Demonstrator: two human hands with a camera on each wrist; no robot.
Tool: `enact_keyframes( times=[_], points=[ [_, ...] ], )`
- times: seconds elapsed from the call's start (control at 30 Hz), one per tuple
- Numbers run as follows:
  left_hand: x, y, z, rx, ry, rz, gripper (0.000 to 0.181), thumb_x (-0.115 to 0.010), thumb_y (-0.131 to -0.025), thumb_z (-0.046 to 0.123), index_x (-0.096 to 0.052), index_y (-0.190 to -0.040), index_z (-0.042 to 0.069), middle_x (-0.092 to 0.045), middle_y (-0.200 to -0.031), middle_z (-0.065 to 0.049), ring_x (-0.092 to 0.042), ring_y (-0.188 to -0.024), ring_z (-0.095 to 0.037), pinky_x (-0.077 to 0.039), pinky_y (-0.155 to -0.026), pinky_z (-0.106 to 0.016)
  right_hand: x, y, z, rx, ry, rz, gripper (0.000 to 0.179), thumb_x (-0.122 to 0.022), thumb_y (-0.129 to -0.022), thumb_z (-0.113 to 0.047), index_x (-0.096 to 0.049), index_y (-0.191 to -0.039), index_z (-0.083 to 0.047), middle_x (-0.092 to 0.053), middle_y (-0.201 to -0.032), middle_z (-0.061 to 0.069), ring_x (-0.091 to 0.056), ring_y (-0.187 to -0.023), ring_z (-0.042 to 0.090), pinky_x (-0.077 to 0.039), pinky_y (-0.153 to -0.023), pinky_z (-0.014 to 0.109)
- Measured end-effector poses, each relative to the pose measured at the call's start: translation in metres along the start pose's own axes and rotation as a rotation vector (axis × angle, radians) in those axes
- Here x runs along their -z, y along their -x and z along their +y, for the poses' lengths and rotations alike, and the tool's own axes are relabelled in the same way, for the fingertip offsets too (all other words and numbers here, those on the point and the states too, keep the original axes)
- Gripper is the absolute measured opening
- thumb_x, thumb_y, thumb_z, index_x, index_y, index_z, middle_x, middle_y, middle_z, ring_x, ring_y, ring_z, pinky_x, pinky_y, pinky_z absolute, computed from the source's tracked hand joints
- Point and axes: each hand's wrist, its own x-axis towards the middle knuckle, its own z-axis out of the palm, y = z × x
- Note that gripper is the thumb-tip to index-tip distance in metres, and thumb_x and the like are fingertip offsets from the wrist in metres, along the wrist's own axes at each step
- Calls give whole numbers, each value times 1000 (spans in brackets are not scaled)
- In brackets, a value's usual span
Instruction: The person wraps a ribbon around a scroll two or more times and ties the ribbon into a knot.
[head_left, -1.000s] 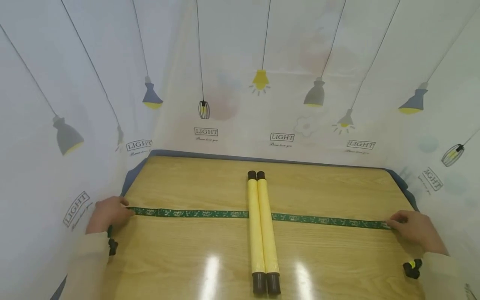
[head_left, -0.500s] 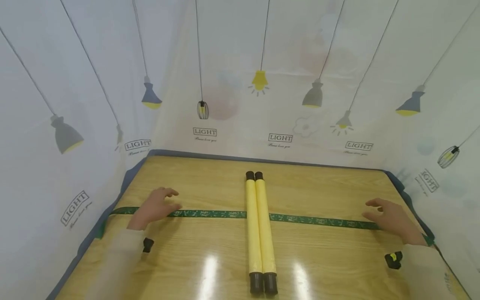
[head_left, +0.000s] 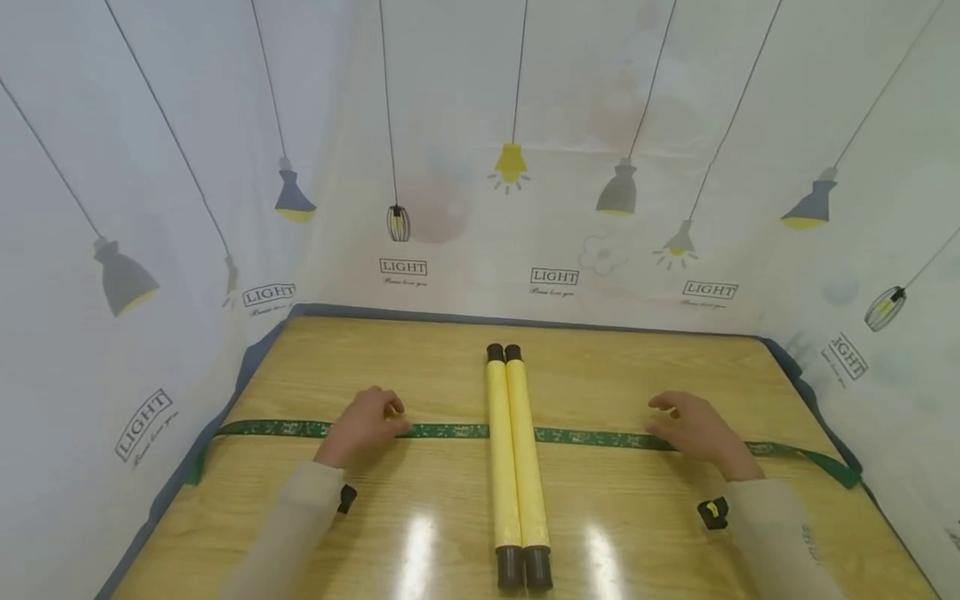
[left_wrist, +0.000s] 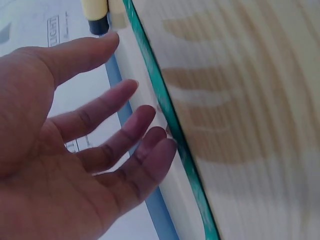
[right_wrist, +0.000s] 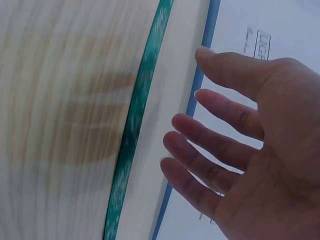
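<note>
Two yellow rods (head_left: 517, 458) with dark brown end caps lie side by side at the middle of the table, pointing away from me. A green patterned ribbon (head_left: 285, 428) runs crosswise and passes out of sight at the rods, its ends near the left and right table edges. My left hand (head_left: 367, 425) hovers over the ribbon left of the rods, fingers loosely spread and holding nothing. On the other side my right hand (head_left: 693, 429) hangs over the ribbon, also with nothing in it. Both wrist views show relaxed, parted fingers beside the ribbon (right_wrist: 137, 105).
The wooden table (head_left: 390, 367) has a blue-grey edging (head_left: 258, 354) along its back and sides. White sheeting (head_left: 465, 275) printed with hanging lamps stands up behind and to both sides. Small dark wrist devices (head_left: 712, 512) hang under the sleeves.
Both hands have let go of the ribbon's ends and moved inward towards the rods. The ribbon's ends now lie loose near the table edges. The rods stay in place.
</note>
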Motion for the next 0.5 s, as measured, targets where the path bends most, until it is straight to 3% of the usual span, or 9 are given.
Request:
enact_keyframes(
  times=[0.13,0.33,0.5],
  points=[
    [-3,-1,6,18,-14,17,28,-77,-92,34,-70,-104,10,-64,-113,-11,-62,-102,-27,-55,-88,-47,-8,-8,-9,8,2,-20,42,-71,-98,-25,-64,-127,5,-67,-122,27,-66,-108,42,-55,-88,55],
    [1,0,8,3,-36,17,25,-80,-89,25,-70,-104,8,-63,-107,-10,-58,-97,-26,-52,-87,-47,-16,-13,-10,-17,12,-68,36,-78,-92,-24,-68,-117,1,-70,-110,18,-66,-99,32,-56,-85,51],
    [0,0,4,-15,-58,-21,14,-80,-90,19,-71,-89,9,-64,-98,-7,-60,-97,-26,-41,-111,-58,-19,-11,-10,-74,25,-105,24,-77,-92,-22,-69,-106,-5,-70,-98,9,-64,-88,22,-55,-77,43]
  ],
)
